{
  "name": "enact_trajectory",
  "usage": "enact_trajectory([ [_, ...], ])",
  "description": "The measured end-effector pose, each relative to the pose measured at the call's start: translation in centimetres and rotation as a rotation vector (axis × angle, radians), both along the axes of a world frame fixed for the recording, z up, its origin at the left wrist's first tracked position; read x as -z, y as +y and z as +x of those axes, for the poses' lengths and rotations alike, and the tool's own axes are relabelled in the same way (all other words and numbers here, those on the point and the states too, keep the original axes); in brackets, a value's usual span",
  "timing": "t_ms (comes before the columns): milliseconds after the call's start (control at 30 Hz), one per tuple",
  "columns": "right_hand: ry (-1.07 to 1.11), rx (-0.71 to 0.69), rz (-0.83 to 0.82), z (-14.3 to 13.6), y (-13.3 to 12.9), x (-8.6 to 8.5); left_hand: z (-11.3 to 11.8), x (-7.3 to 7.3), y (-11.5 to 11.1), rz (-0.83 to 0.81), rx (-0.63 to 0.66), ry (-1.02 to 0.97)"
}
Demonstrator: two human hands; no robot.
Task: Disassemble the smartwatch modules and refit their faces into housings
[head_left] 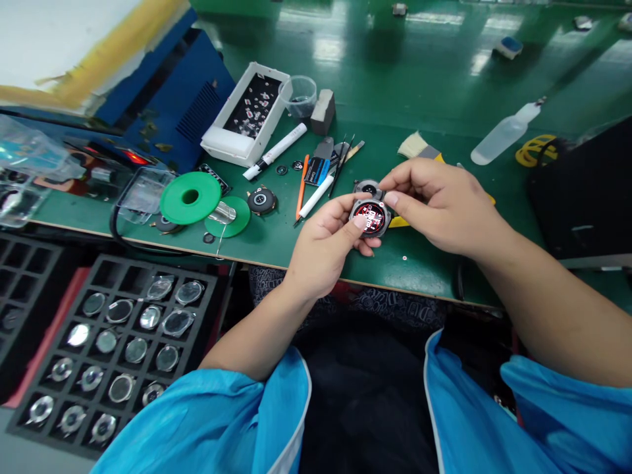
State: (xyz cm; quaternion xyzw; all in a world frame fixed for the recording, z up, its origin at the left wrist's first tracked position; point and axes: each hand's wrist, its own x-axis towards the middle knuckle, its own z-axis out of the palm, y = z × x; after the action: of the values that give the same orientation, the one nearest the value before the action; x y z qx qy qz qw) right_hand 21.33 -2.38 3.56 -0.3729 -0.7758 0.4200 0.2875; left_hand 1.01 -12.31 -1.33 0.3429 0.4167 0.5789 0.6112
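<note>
My left hand (328, 240) is closed around a smartwatch (376, 224), its thumb lying over the round face. The face is lit, with a red and white dial in a grey case. Just behind it sits a round watch back cover (369, 189) with a dark sensor in its centre. My right hand (432, 201) has thumb and forefinger pinched at the right edge of this cover, close to the case. Whether the cover and case are joined cannot be seen. Beneath my right hand, a yellow-handled tool (399, 222) is partly hidden.
Left on the green bench are a solder spool (190, 196), another watch back (261, 199), a marker (279, 150) and a white parts box (232, 145). A bottle (503, 138) lies right. A foam tray (111, 263) of watch parts stands below the bench edge.
</note>
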Motion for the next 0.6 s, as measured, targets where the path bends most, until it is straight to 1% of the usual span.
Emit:
enact_trajectory([
  [433, 0.008, -0.010, 0.022, 0.07, -0.06, -0.14, 0.01, 0.22, 0.07, 0.036, 0.000, -0.019],
  [600, -0.015, -0.003, 0.029, 0.08, -0.08, -0.23, -0.11, 0.36, 0.03, 0.040, -0.008, 0.004],
])
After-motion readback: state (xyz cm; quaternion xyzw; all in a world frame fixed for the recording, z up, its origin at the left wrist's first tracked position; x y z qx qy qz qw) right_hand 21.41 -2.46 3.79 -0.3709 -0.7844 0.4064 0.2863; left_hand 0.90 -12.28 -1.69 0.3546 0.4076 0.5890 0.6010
